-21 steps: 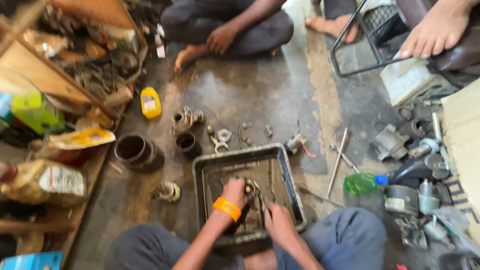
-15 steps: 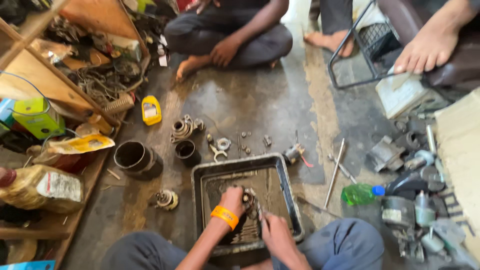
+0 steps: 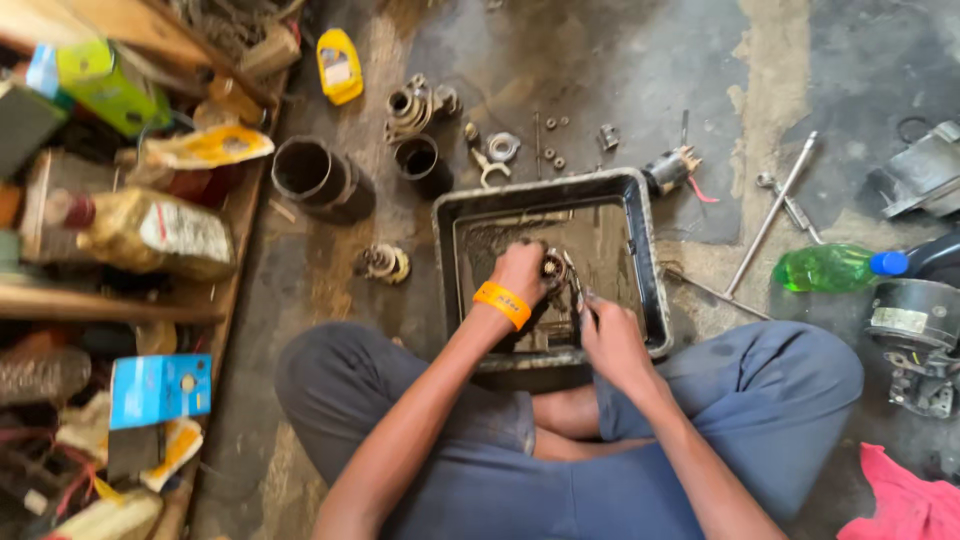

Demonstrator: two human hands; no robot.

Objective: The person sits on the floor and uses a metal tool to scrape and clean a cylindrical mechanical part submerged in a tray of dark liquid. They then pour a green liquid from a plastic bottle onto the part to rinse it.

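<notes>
On the far left stands a wooden shelf [image 3: 120, 300] crowded with bottles, boxes and bags. Beside it on the floor lie a yellow bottle [image 3: 339, 65], a dark metal cylinder [image 3: 320, 180], a smaller dark cup [image 3: 420, 163] and a small round gear-like part [image 3: 385, 264]. Near them some nuts and washers [image 3: 552, 155] are spread on the concrete, apart from one another.

In the middle is a black tray [image 3: 645, 250], dirty inside with dark liquid. The person sits cross-legged just behind it. The left hand [image 3: 520, 275], with an orange wristband [image 3: 502, 304], is closed around a small round metal part [image 3: 552, 268] and holds it over the tray. The right hand [image 3: 610, 335] grips a thin tool [image 3: 575, 290] whose tip meets this part; what kind of tool it is I cannot tell.

Judging from this, the work is in the middle: many pieces are already taken apart and laid out, while the part in the hands seems to be under cleaning or scraping, and nothing looks assembled again.

To the right lie a small motor piece [image 3: 670, 170] touching the tray corner, a long metal rod [image 3: 770, 215], a green bottle [image 3: 830, 268], a bigger motor housing [image 3: 915, 340] and a pink cloth [image 3: 900, 505].
</notes>
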